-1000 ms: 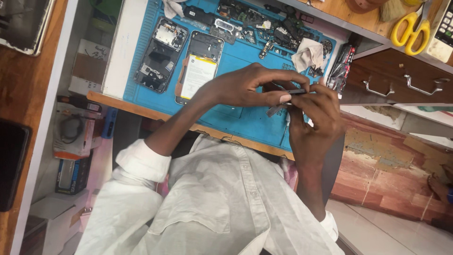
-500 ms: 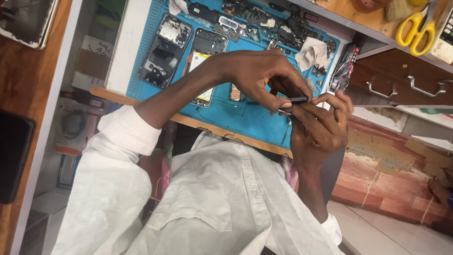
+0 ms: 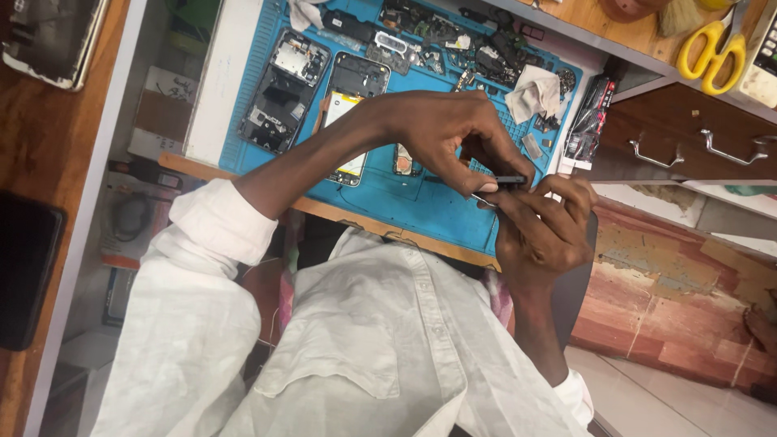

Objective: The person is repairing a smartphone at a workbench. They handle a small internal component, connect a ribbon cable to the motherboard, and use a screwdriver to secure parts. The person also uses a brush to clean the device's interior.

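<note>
Head view: The left hand point(image 3: 441, 133) and the right hand point(image 3: 542, 222) meet above the near edge of a blue work mat point(image 3: 421, 198), a flat rubbery sheet with moulded rectangular recesses. Between the two hands sits a small dark part point(image 3: 510, 180), thin, flat and rectangular, with a matte finish. The left grip is closed on this part: thumb and forefinger pinch its left end from above. The right grip is also closed, fingers curled under and around the part's right end. A slim silvery metal tip point(image 3: 483, 197) shows just below the part, between the fingers of both hands; which hand holds it cannot be told.

The part is held in the air, just above the mat's front right area, not resting on it.

On the mat, beyond the left forearm, lie two opened phones point(image 3: 320, 89) side by side, rear covers off, showing dark frames, metal shields and a pale battery. Small loose components point(image 3: 453, 36) are scattered along the mat's far edge. A crumpled white cloth point(image 3: 534, 91) lies near the far right corner. Yellow-handled scissors point(image 3: 716, 48) rest on the wooden table surface at upper right. Both sleeves are white woven fabric, creased
</note>
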